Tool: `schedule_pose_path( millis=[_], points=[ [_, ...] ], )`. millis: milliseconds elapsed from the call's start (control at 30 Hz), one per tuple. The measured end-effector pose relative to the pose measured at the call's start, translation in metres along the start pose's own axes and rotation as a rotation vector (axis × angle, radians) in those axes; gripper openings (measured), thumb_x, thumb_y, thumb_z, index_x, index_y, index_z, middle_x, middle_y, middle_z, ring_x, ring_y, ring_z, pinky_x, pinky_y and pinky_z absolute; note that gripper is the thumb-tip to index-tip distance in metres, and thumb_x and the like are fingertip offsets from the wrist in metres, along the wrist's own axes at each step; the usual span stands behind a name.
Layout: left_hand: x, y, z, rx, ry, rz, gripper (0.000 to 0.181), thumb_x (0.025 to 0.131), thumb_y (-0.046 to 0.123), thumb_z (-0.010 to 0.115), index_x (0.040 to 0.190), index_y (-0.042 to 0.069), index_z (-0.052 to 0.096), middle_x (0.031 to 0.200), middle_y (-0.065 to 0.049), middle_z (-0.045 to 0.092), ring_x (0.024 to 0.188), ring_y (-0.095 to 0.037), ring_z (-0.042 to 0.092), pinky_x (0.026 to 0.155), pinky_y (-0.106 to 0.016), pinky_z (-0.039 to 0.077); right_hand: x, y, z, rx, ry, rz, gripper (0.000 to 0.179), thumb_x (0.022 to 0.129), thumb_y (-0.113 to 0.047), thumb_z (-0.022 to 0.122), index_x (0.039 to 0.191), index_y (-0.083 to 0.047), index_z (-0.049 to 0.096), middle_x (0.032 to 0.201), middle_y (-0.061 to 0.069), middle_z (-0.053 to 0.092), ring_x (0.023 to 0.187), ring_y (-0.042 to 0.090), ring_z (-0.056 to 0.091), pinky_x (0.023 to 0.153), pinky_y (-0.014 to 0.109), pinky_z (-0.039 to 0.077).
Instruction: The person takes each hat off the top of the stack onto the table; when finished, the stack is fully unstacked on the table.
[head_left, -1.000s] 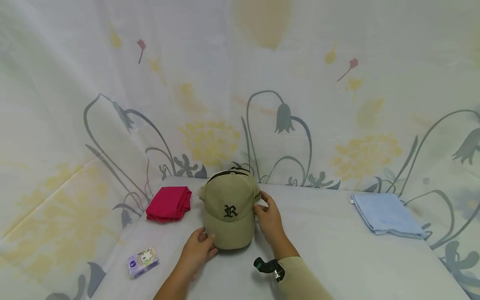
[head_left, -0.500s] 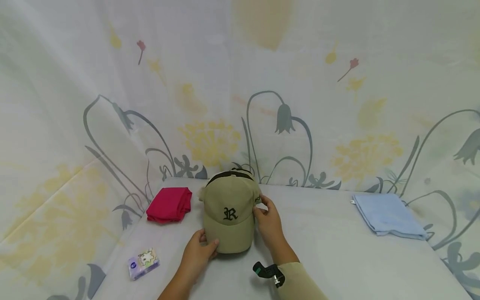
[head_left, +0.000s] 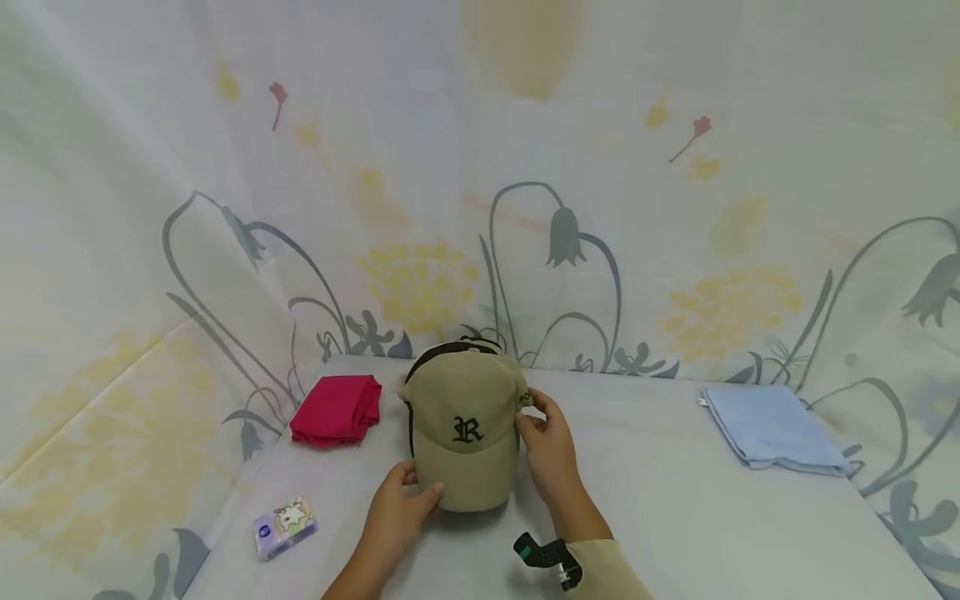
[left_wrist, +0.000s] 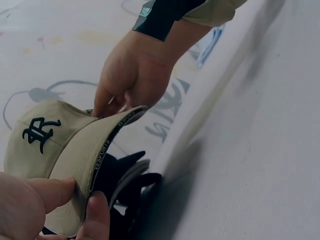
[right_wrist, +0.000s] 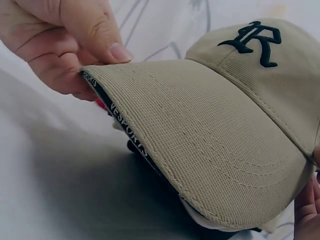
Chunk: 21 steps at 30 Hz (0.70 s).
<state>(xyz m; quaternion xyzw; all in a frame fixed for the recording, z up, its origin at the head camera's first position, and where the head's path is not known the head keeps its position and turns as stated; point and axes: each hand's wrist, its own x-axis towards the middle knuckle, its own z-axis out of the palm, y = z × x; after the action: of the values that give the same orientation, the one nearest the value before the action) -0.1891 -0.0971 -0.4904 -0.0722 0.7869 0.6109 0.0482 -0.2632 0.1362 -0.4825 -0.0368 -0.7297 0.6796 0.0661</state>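
A khaki baseball cap (head_left: 471, 400) with a black embroidered R stands tilted at mid-table, its brim toward me. My left hand (head_left: 397, 510) pinches the left edge of the brim; in the right wrist view that thumb (right_wrist: 117, 52) lies on top, fingers beneath. My right hand (head_left: 553, 454) holds the cap's right side between thumb and fingers, near the small side lettering. Lettering also runs along the brim's dark edge (left_wrist: 100, 157). Under the brim, the left wrist view shows dark and pale shapes (left_wrist: 127, 175), mostly hidden. Something pale with black trim shows behind the crown.
A folded red cloth (head_left: 337, 410) lies left of the cap. Nearer me is a purple tissue packet (head_left: 286, 527). A folded light-blue towel (head_left: 776, 429) lies at far right. A flower-patterned curtain (head_left: 637, 208) rises behind the white tabletop (head_left: 675, 517).
The cap has shifted slightly right and toward me, with both hands moving along. My left thumb has come onto the brim, and more black trim shows at the cap's left side.
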Motion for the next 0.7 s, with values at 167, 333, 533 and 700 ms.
schedule_pose_path(
  millis=[167,333,533,700],
  points=[
    [-0.006,0.004,0.008,-0.015,-0.033,0.014,0.074,0.095,0.022,0.079,0.151,-0.008,0.040,0.138,-0.027,0.052,0.083,-0.016,0.072,0.078,-0.035,0.059,-0.006,-0.005,-0.012,0.019,0.018,-0.006,0.049,0.105,-0.020,0.065,0.152,-0.018,0.050,0.154,0.004,0.046,0.120,0.023,0.059,0.092,0.029,0.054],
    [-0.010,0.008,0.016,-0.004,-0.050,0.023,0.073,0.094,0.024,0.080,0.149,-0.008,0.043,0.135,-0.026,0.054,0.083,-0.015,0.071,0.077,-0.034,0.059,-0.011,-0.008,-0.023,0.007,0.037,-0.002,0.049,0.105,-0.017,0.064,0.152,-0.016,0.050,0.152,0.005,0.048,0.119,0.022,0.058,0.090,0.024,0.053],
    [-0.012,0.010,0.024,-0.014,-0.086,0.038,0.071,0.093,0.023,0.081,0.146,-0.008,0.045,0.130,-0.024,0.056,0.083,-0.015,0.070,0.076,-0.034,0.060,-0.020,-0.011,-0.037,0.001,0.057,-0.012,0.049,0.105,-0.014,0.063,0.152,-0.013,0.050,0.152,0.008,0.047,0.117,0.019,0.057,0.087,0.017,0.051],
    [-0.015,0.014,0.032,-0.020,-0.103,0.050,0.068,0.093,0.022,0.081,0.143,-0.007,0.047,0.127,-0.023,0.056,0.083,-0.015,0.070,0.075,-0.034,0.060,-0.026,-0.014,-0.047,-0.010,0.073,-0.022,0.048,0.106,-0.014,0.063,0.152,-0.012,0.049,0.152,0.008,0.048,0.116,0.017,0.058,0.087,0.016,0.052]
  ],
)
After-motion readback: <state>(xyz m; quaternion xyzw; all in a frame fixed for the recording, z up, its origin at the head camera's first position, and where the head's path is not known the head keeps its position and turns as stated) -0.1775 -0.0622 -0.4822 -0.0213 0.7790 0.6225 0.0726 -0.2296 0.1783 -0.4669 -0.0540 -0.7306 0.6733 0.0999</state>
